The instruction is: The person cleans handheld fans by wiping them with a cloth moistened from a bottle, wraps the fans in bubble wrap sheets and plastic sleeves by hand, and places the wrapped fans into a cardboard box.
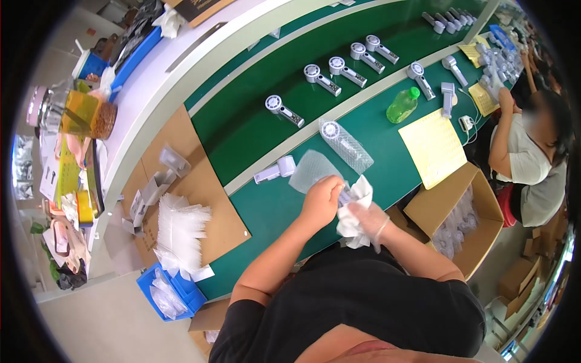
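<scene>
My left hand [322,198] is closed round a small handheld device, of which only a grey part shows between my hands. My right hand [368,221], in a thin clear glove, presses a white cloth [357,212] against that device. Just beyond my left hand lies a translucent bubble bag [311,172]. A grey-white handheld fan in bubble wrap [346,147] rests farther back on the green table [257,209]. To the left of the bag is another grey-white device [275,170], lying on its side.
Several fans [322,80] lie along the green back shelf. A green bottle [402,105] stands near a yellow sheet [433,147]. An open carton [484,212] of wrapped items is at right, near a co-worker [526,142]. At left are white sleeves [180,233] and a blue bin [192,296].
</scene>
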The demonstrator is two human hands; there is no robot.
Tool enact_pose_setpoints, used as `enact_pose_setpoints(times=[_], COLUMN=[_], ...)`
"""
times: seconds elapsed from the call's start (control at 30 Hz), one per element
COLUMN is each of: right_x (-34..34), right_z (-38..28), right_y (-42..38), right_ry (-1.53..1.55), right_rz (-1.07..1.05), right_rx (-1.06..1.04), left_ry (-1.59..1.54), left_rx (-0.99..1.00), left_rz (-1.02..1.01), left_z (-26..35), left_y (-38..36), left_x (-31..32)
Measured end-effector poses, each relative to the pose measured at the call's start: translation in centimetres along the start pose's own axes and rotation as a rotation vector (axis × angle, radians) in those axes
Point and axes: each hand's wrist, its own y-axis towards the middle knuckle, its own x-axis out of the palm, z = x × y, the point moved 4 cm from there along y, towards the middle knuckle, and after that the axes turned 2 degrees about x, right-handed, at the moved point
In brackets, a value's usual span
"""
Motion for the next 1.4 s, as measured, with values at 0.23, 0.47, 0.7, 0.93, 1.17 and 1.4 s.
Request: enact_pose_setpoints(times=[0.23,0.47,0.7,0.93,1.17,1.4], right_x=[-7.1,-15.7,-13.9,-16.8,-21.7,-16.7], right_z=[-0.7,-2.6,-10.0,-4.2,-17.0,-26.3], right_y=[5.6,9.9,12.4,11.2,2.1,9.0], right_ry=[-0.184,-0.565,-0.978,-0.145,-0.15,-1.345], right_rz=[0.117,0.48,0.639,0.221,0.558,0.767], right_rx=[-0.162,-0.546,-0.483,-0.186,-0.69,-0.928], left_ry=[-0.039,0.075,0.255,0.135,0.325,0.652], left_rx=[0.106,0.303,0.283,-0.264,-0.716,-0.542], left_rz=[-0.222,-0.206,-0.061,0.23,0.504,0.683], left_z=[1.0,1.3,-7.1,-8.6,-26.3,-26.6], left_y=[4.9,9.3,12.7,14.3,16.5,15.0], left_x=[4.0,8.3,14.0,5.3,-2.0,-1.2])
